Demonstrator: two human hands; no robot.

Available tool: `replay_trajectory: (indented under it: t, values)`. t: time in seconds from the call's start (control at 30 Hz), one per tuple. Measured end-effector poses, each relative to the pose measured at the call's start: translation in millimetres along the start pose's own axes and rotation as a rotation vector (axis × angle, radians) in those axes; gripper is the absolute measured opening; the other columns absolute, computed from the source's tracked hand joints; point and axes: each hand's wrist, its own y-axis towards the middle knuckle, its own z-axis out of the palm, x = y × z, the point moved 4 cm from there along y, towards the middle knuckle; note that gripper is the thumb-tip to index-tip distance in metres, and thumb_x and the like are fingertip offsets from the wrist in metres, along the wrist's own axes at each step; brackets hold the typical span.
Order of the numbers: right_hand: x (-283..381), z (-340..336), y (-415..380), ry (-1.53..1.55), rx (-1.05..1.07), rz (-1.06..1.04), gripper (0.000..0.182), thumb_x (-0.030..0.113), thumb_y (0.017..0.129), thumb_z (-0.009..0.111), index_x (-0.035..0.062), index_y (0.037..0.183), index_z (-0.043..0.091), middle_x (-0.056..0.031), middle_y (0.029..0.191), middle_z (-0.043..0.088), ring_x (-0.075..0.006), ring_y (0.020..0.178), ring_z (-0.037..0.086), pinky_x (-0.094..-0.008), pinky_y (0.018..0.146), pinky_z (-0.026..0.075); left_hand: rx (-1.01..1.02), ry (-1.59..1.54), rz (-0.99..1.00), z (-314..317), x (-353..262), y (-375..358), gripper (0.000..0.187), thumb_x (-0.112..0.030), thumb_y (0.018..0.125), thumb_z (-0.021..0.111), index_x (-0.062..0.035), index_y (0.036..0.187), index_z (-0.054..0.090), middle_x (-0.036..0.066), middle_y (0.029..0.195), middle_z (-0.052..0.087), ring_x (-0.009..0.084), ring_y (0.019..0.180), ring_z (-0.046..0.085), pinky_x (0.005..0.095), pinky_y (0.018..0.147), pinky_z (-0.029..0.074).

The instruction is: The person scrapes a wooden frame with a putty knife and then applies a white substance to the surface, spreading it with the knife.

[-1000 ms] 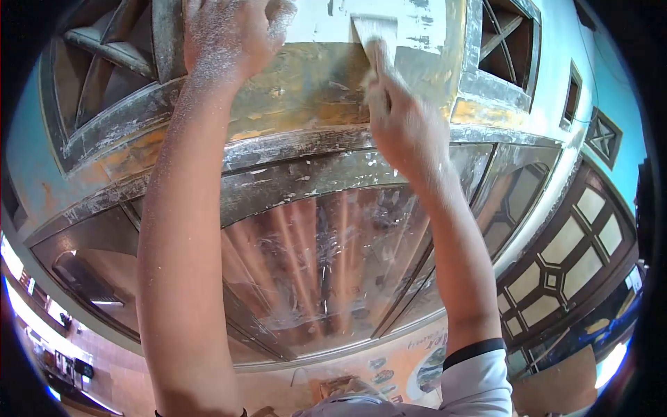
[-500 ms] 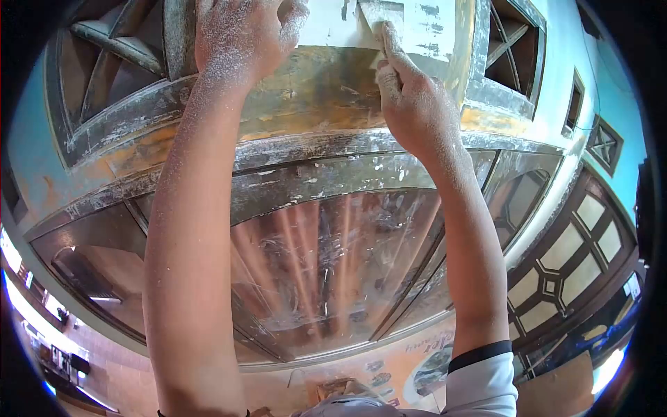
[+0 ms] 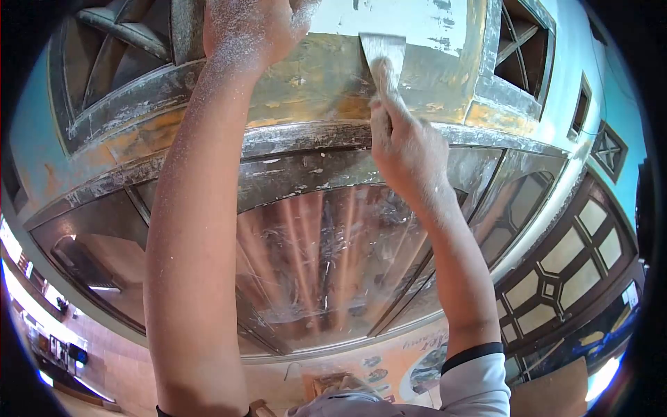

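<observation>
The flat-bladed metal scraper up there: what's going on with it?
A person's right hand grips the flat, wide-bladed metal scraper, its blade edge up at the lower border of a smooth white patch. Below that patch lies a worn, blotchy grey-and-ochre surface. The left hand, dusted with white specks, is raised to the left of the scraper; its upper part runs out of view, so what it holds or touches can't be told.

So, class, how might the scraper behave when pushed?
The scraper is probably fairly stiff: its flat blade shows no obvious bend. It seems light, since the right hand alone holds it. Powder there may make it slippery.
</observation>
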Motion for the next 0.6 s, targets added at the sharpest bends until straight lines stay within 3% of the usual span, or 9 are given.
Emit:
replay_trajectory:
  t: [0.07,0.27,0.37,0.6]
  values:
    - [3.6,-5.8,3.3,-0.014,0.068,0.034,0.055,0.031,0.107,0.046,0.0252,0.161,0.037,-0.0203,0.075,0.071,-0.0433,0.070,0.070,-0.0534,0.066,0.054,0.008,0.033,-0.020,-0.9,-2.4,0.9,0.047,-0.021,0.096,0.056,-0.0123,0.142,0.060,0.007,0.160,0.046,0.0299,0.152,0.034,0.0492,0.126,0.024]
    - [4.6,-7.2,20.7,0.053,-0.060,-0.075,0.057,0.031,0.108,0.046,0.0260,0.163,0.033,-0.0200,0.073,0.070,-0.0429,0.067,0.070,-0.0528,0.064,0.055,-0.020,-0.008,0.010,3.9,2.2,1.5,0.047,-0.020,0.096,0.056,-0.0117,0.142,0.060,0.007,0.159,0.047,0.0301,0.152,0.034,0.0480,0.126,0.025]
    - [8.9,-1.7,3.7,-0.045,0.062,0.022,0.052,0.032,0.107,0.047,0.0242,0.159,0.041,-0.0190,0.072,0.070,-0.0418,0.066,0.070,-0.0517,0.063,0.055,0.009,-0.021,-0.003,2.0,1.1,2.1,0.048,-0.020,0.096,0.056,-0.0113,0.143,0.059,0.007,0.159,0.047,0.0304,0.152,0.034,0.0480,0.126,0.025]
    - [3.0,-8.8,25.9,0.024,-0.107,-0.100,0.051,0.028,0.107,0.049,0.0231,0.157,0.043,-0.0186,0.075,0.071,-0.0409,0.068,0.070,-0.0509,0.064,0.055,0.004,-0.013,-0.001,5.8,2.4,2.8,0.047,-0.020,0.096,0.057,-0.0104,0.142,0.060,0.007,0.159,0.047,0.0306,0.151,0.035,0.0493,0.125,0.026]
